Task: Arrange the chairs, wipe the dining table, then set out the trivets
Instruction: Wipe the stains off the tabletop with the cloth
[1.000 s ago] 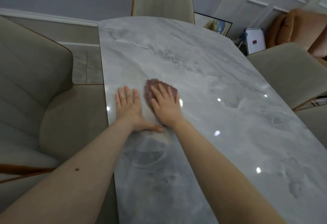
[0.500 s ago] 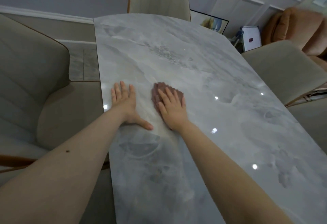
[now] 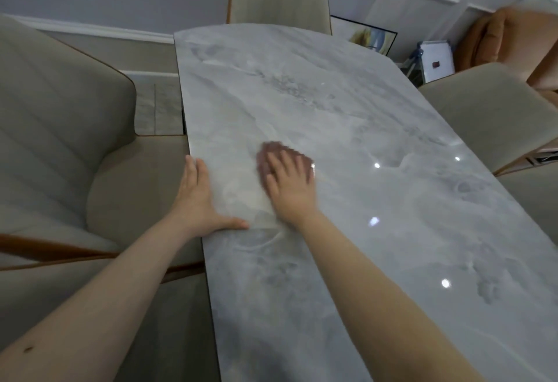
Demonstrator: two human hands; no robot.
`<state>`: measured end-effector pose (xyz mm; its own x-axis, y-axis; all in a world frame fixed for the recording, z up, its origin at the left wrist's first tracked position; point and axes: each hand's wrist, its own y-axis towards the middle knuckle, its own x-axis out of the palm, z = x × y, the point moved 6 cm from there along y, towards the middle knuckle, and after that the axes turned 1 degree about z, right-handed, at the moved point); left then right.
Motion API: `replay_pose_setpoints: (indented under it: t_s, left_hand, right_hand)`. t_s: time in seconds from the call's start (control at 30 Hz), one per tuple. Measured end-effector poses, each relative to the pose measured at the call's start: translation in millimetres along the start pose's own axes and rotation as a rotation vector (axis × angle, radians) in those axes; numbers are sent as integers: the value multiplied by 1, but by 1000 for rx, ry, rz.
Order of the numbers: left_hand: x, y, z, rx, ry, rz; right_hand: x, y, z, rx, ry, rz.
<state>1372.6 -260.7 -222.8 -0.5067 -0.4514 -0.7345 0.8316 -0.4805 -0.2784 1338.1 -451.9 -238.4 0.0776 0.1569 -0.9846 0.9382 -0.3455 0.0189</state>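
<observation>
No writing can be read anywhere; the white board (image 3: 436, 61) far right bears only a dark, illegible mark.

One marble table (image 3: 347, 140), one reddish cloth (image 3: 271, 152), two hands, and four beige chairs are visible.

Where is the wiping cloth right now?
In the head view, the reddish-brown cloth lies flat on the marble table, near its left edge, under the fingers of the right hand. The left hand rests just beside it at the edge.
</observation>
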Motion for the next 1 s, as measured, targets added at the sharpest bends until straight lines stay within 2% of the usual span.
replay_pose_setpoints:
  t_s: [0.1, 0.2, 0.27, 0.33, 0.37, 0.43, 0.5, 0.57, 0.63, 0.67, 0.73, 0.83, 0.9, 1.0]
  left_hand:
    - [3, -5, -1, 21, -120, 12]
    - [8, -6, -8, 1, -224, 6]
    - [10, -6, -11, -11, -274, 1]
    - [12, -4, -13, -16, -269, -5]
    - [12, -3, -14, -17, -251, -10]
    - [11, -1, -15, -21, -214, -16]
    - [11, -1, -14, -30, -186, -26]
    - [12, -2, -14, -24, -151, -41]
    - [8, -2, -16, -23, -125, -38]
    - [4, 0, -18, -36, -119, -28]
    - [-6, 6, -26, -74, -101, -31]
    - [-8, 15, -29, -66, -61, -89]
    - [-6, 18, -29, -59, -62, -105]
    - [-3, 21, -32, -82, -72, -112]
  right_hand:
    - [-5, -57, -29, -236, 40, -76]
    - [-17, -90, 21, -319, 19, -72]
    - [-26, -76, 67, -161, 8, 5]
    - [-26, -49, 88, 110, 21, 10]
    - [-24, -34, 82, 197, 23, 13]
    - [-14, -6, 48, 225, 41, 0]
    - [-5, 3, -3, 94, 49, -8]
    - [-2, -18, -42, -117, 28, -52]
    - [-5, -44, -37, -277, 35, -114]
    - [-8, -49, -21, -310, 36, -94]
    - [-17, -43, 21, -229, 19, -8]
    - [-15, -6, 52, 88, 30, -16]
    - [-12, 24, 33, 169, 37, -7]
    - [-2, 61, -15, 150, 64, -44]
